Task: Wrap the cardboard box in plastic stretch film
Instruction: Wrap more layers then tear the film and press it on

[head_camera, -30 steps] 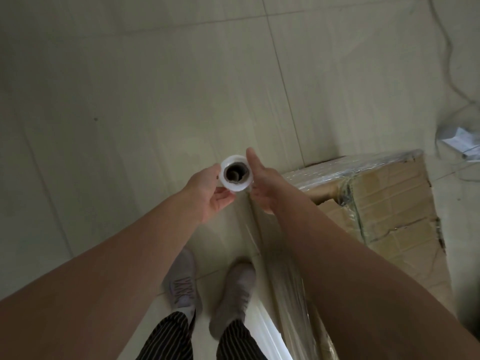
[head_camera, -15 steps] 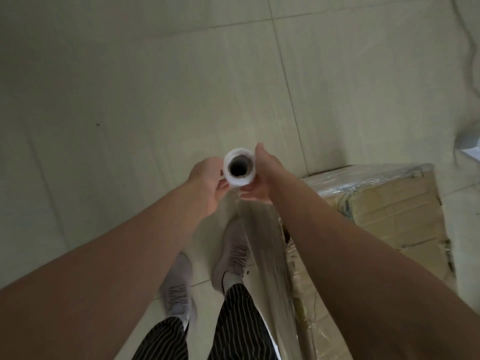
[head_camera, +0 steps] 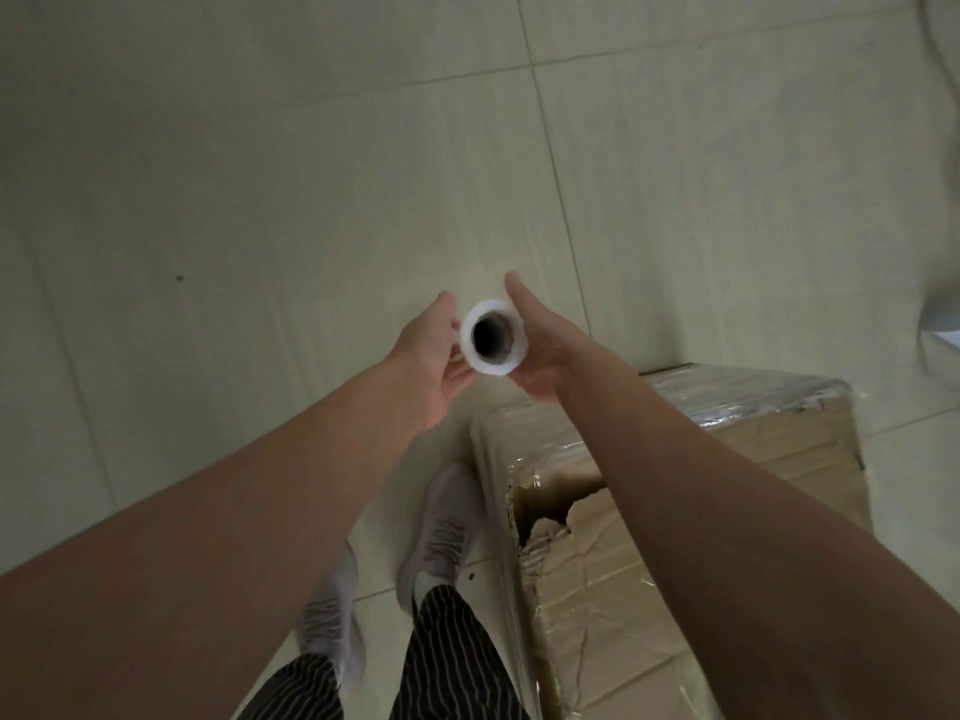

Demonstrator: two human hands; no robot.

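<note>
Single head-worn wide-angle view, looking steeply down along both forearms: film roll (head_camera: 493,368) centred and near, cardboard box (head_camera: 779,459) lower right, floor (head_camera: 260,148) beyond.

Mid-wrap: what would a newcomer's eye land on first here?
The white film roll, seen end-on with its dark hollow core, is held between the left hand and right hand at centre frame. Next comes the cardboard box at lower right, with a ragged torn hole in its top and stretch film running down from the roll along its left side.
</note>
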